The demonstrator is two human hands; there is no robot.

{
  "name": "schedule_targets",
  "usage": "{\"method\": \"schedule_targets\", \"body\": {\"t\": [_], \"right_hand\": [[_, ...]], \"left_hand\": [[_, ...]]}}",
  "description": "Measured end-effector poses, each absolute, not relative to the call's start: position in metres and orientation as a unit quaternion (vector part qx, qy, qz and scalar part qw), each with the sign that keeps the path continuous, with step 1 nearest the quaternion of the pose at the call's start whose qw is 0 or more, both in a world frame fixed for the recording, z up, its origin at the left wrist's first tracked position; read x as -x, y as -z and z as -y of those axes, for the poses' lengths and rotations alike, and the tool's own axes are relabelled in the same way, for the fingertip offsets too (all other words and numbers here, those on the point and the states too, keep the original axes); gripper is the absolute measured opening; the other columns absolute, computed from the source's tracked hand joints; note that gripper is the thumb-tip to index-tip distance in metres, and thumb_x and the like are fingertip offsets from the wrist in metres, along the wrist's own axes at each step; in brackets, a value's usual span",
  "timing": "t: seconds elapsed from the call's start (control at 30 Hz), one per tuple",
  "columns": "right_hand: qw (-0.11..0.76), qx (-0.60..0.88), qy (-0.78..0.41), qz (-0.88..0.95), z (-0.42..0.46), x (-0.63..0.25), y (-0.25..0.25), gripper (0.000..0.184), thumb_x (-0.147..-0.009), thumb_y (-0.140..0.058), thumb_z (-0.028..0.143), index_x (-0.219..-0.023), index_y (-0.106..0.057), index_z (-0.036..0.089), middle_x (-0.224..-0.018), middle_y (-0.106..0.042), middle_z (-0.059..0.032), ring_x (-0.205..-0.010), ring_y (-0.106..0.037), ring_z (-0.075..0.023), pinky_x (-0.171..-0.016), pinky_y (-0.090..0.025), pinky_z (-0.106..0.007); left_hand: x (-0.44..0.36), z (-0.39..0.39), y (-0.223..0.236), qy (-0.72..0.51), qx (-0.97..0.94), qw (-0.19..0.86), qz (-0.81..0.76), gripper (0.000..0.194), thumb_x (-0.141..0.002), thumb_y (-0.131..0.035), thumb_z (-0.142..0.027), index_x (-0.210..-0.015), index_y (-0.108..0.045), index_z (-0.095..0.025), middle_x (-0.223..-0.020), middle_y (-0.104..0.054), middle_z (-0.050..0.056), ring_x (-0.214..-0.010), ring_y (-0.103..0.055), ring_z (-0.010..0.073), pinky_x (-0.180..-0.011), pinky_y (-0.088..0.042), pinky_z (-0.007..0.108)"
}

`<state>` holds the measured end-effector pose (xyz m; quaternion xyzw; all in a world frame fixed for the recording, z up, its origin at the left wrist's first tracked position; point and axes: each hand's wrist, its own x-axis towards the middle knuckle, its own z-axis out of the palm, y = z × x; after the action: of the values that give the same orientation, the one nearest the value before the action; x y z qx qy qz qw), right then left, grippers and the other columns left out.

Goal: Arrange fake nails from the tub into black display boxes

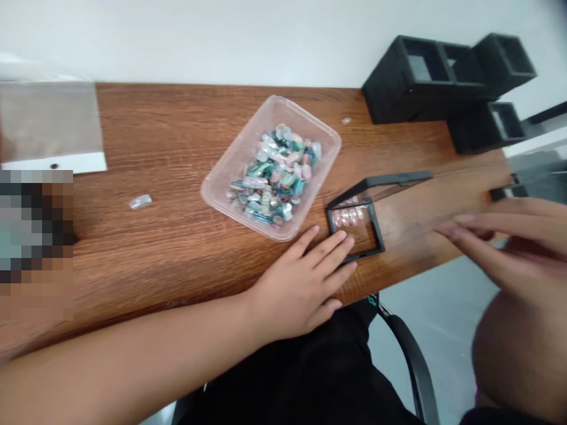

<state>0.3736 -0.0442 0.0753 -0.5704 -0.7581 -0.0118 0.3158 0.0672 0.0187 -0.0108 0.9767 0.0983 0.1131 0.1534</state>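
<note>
My left hand [305,283] lies with fingers spread at the near left corner of a small black-framed display case [380,236], fingertips at its frame. The case's lid [398,177] is raised. Inside stand several pink, glossy pieces like false nails [349,217], grouped towards the back. Off to the right, above the table edge, my right hand [509,242] has thumb and fingers pinched together. Whatever may be between those fingertips is too small to make out. Behind my left hand sits a clear plastic tub [230,171] of mixed green, pink and clear nail-like pieces [279,171].
Stacked black boxes [425,82] stand against the wall at the back right. One loose clear piece [140,202] lies left of the tub, another [346,121] behind it. A plastic bag [51,124] is at the far left. A chair armrest [414,360] shows below the table edge.
</note>
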Motion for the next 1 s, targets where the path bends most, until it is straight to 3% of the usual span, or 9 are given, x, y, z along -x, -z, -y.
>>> {"method": "schedule_targets", "body": {"t": [0.07, 0.27, 0.4, 0.67, 0.8, 0.9, 1.0], "right_hand": [[0.295, 0.527, 0.018, 0.797, 0.040, -0.375, -0.064, 0.044, -0.072, -0.086, 0.005, -0.109, -0.079, 0.029, -0.073, -0.069, 0.0016, -0.058, -0.060, -0.0109, -0.049, -0.044, -0.026], [0.139, 0.508, 0.106, 0.843, 0.015, -0.370, -0.044, 0.015, -0.089, -0.075, 0.019, -0.102, -0.074, 0.024, -0.077, -0.070, 0.0009, -0.066, -0.063, -0.0134, -0.057, -0.044, -0.029], [0.085, 0.496, 0.098, 0.858, 0.001, -0.368, -0.044, 0.010, -0.095, -0.067, 0.023, -0.100, -0.076, 0.024, -0.089, -0.076, -0.0007, -0.076, -0.069, -0.0143, -0.064, -0.045, -0.029], [0.084, 0.504, 0.080, 0.856, -0.007, -0.369, -0.036, 0.010, -0.095, -0.065, 0.021, -0.097, -0.075, 0.024, -0.089, -0.076, -0.0010, -0.075, -0.069, -0.0160, -0.060, -0.043, -0.031], [0.091, 0.500, 0.074, 0.858, -0.006, -0.367, -0.038, 0.016, -0.094, -0.066, 0.019, -0.106, -0.074, 0.024, -0.088, -0.077, -0.0013, -0.073, -0.069, -0.0175, -0.061, -0.044, -0.032], [0.143, 0.538, 0.002, 0.831, 0.002, -0.368, -0.038, 0.020, -0.092, -0.066, 0.016, -0.108, -0.074, 0.025, -0.090, -0.077, -0.0009, -0.071, -0.067, -0.0153, -0.061, -0.046, -0.031], [0.228, 0.570, -0.104, 0.783, 0.013, -0.374, -0.033, 0.022, -0.091, -0.071, 0.018, -0.110, -0.073, 0.026, -0.075, -0.069, 0.0028, -0.060, -0.057, -0.0104, -0.059, -0.048, -0.027]], "left_hand": [[-0.068, -0.020, 0.011, -0.113, -0.976, 0.158, -0.096, 0.056, -0.106, -0.044, -0.048, -0.153, -0.051, -0.019, -0.167, -0.039, 0.012, -0.158, -0.033, 0.0293, -0.129, -0.019, 0.054], [-0.068, -0.022, 0.010, -0.106, -0.978, 0.155, -0.091, 0.057, -0.106, -0.044, -0.049, -0.154, -0.050, -0.019, -0.168, -0.038, 0.013, -0.159, -0.031, 0.0299, -0.130, -0.016, 0.053], [-0.067, -0.022, 0.011, -0.104, -0.978, 0.158, -0.093, 0.057, -0.106, -0.046, -0.050, -0.154, -0.050, -0.019, -0.169, -0.036, 0.012, -0.160, -0.030, 0.0296, -0.131, -0.013, 0.053], [-0.067, -0.022, 0.008, -0.110, -0.977, 0.158, -0.093, 0.056, -0.106, -0.046, -0.050, -0.153, -0.051, -0.019, -0.167, -0.039, 0.012, -0.159, -0.032, 0.0293, -0.131, -0.015, 0.053], [-0.067, -0.022, 0.008, -0.100, -0.978, 0.157, -0.096, 0.056, -0.106, -0.045, -0.049, -0.154, -0.050, -0.019, -0.168, -0.037, 0.012, -0.159, -0.031, 0.0294, -0.131, -0.016, 0.053], [-0.067, -0.022, 0.008, -0.096, -0.978, 0.157, -0.095, 0.056, -0.106, -0.045, -0.049, -0.154, -0.050, -0.020, -0.168, -0.037, 0.011, -0.159, -0.031, 0.0296, -0.131, -0.017, 0.054], [-0.067, -0.021, 0.007, -0.100, -0.978, 0.157, -0.094, 0.056, -0.106, -0.046, -0.049, -0.153, -0.051, -0.020, -0.168, -0.038, 0.012, -0.158, -0.033, 0.0299, -0.131, -0.019, 0.054]]}}
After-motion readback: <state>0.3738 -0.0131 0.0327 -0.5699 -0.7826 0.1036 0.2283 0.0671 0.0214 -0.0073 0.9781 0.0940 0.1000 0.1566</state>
